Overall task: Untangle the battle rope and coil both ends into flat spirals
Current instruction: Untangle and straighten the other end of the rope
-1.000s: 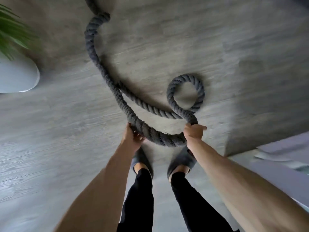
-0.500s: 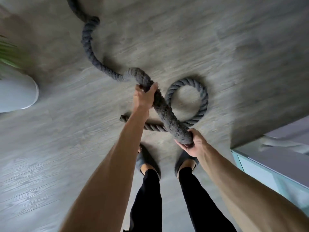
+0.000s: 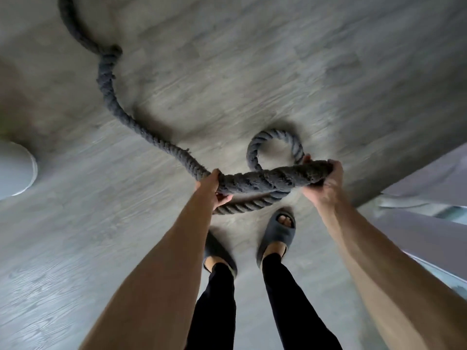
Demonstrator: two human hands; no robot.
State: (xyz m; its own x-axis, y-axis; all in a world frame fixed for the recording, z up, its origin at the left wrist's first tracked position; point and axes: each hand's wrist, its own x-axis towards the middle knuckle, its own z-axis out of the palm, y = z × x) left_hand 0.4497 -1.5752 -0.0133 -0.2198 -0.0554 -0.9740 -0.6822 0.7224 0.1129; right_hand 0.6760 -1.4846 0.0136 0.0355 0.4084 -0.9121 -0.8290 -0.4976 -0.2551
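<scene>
One battle rope, two hands, two slippers, one white round object

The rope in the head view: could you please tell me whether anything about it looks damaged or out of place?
Yes: the rope stretch held between the left hand and right hand looks fuzzy and frayed, unlike the tight twist elsewhere. Behind it, a single loop lies on the floor, not a flat spiral.
</scene>
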